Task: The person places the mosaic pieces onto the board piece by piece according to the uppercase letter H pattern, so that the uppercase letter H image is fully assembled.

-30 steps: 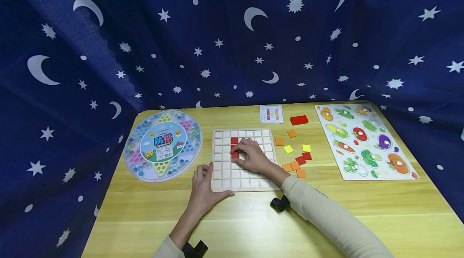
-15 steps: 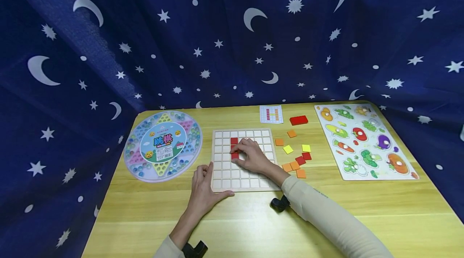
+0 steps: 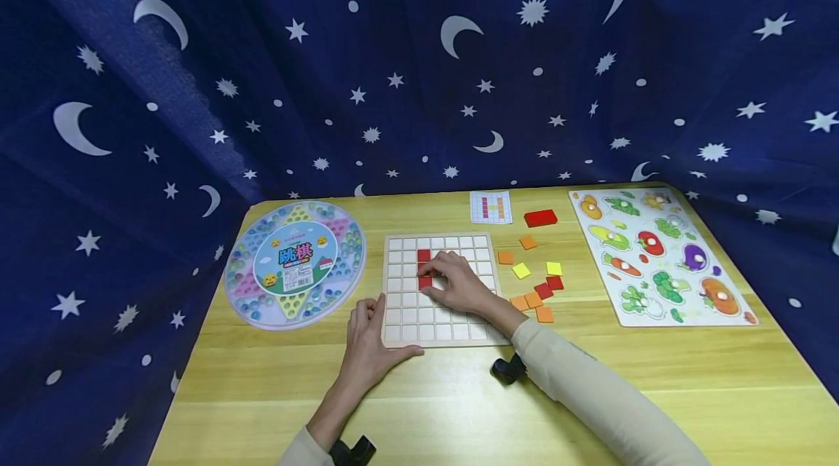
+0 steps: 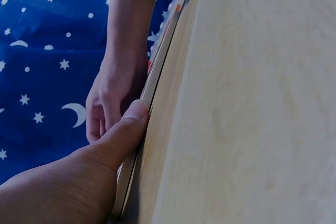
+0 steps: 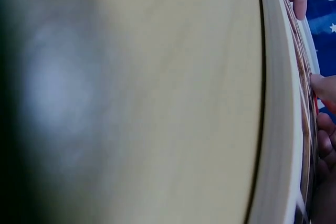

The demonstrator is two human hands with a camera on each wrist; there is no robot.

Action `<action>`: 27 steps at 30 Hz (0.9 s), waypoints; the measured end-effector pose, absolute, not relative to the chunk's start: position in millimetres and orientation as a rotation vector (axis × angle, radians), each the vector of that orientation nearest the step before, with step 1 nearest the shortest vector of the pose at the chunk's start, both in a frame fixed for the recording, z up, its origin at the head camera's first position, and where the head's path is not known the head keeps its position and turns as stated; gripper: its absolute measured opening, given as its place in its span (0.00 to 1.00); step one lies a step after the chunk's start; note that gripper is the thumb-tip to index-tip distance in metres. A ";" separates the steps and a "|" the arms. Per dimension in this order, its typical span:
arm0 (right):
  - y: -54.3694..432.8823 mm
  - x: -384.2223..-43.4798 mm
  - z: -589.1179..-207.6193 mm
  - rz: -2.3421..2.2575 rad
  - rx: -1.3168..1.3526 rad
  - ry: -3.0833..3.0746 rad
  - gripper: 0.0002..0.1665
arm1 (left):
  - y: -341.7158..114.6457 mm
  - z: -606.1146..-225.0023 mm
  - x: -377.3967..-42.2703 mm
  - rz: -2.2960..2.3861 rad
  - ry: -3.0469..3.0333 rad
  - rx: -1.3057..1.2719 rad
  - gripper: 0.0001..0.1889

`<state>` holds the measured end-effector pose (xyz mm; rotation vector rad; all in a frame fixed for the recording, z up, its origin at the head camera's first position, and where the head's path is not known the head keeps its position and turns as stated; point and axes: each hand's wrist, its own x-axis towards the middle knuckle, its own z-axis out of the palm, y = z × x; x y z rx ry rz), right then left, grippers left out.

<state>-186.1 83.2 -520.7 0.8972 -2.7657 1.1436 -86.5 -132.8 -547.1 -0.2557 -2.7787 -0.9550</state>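
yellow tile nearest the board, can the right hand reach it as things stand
Likely yes: the yellow tile lies uncovered on the table, right of the grid board. The right hand would first have to leave the red tiles.

3 red tiles (image 3: 424, 255) in column on pale gridded board (image 3: 426, 333)

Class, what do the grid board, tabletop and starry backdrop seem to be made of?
Grid board: probably wood, matte; pale tan frame, no obvious shine.
Tabletop: wood or wood-look laminate, satin; streaky grain with a soft glare.
Backdrop: likely cloth, dull; it hangs in soft folds.
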 end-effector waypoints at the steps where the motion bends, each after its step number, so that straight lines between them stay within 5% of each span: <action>1: 85.4 -185.2 -520.0 1.151 0.900 -2.763 0.16 | -132.2 -547.2 -86.5 -0.952 -2.777 -0.261 0.63; 27: 211.9 -149.0 -509.6 1.177 0.650 -2.598 0.15 | -135.3 -546.4 -84.0 -1.018 -2.745 -0.298 0.62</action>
